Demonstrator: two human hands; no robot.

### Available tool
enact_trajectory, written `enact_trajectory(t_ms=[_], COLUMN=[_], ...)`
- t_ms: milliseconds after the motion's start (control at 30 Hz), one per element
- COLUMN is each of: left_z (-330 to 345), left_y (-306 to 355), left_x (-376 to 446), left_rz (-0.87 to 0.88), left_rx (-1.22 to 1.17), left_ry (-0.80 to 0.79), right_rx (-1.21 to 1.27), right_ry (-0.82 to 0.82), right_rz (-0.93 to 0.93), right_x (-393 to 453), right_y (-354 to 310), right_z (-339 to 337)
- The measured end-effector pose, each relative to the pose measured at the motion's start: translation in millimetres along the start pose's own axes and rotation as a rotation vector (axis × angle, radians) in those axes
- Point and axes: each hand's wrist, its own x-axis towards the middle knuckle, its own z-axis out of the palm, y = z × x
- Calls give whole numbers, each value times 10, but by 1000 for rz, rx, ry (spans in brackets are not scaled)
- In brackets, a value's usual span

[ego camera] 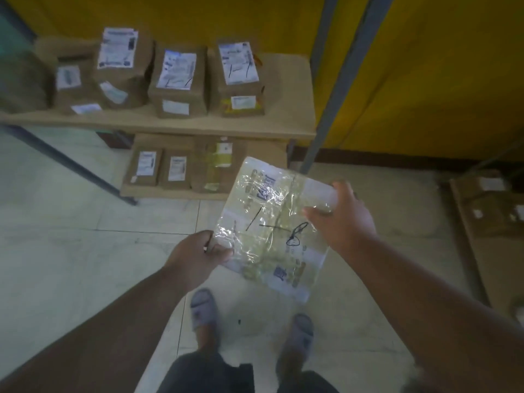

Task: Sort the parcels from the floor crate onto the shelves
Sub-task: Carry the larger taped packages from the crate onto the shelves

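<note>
Over pale floor tiles [85, 222], both hands pinch a glossy flat parcel [272, 222].

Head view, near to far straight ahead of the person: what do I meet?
Feet in grey slippers → flat plastic-wrapped parcel held by left hand and right hand → lower shelf with boxes → upper shelf with boxes → yellow wall.

Parcel storeroom, low wooden shelves [170, 126] on grey metal uprights [337, 80], labelled brown parcels [178, 80] in rows, tiled floor [71, 222], yellow wall [439, 66]
</note>
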Motion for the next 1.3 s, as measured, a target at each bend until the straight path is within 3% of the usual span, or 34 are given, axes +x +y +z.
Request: enact_trajectory(t_ms=[200,367,667,1033,1167,1300], left_z=[-42,34,660,1011,1064,1168], left_y=[-622,-1105,-1510,-1290,-1138,-1085], left_x=[528,1404,3260,4296,4629,4945], left_rz=[-131,-229,-233,-134,-87,-54], left_rx=[-67,-187,-227,-306,-116,-130], left_ry=[-33,-43,6,26,145,205], right_rx=[-35,-21,-106,-385,-417,-356], right_ry=[-26,118,199,220,183,102], right_rz=[-8,129,73,-11,-116,-191], right_x=[239,557,2436,4078,4491,4667], right_y=[-225,-263,14,141,139,124], right_z=[710,1611,2852,3314,3318,3439])
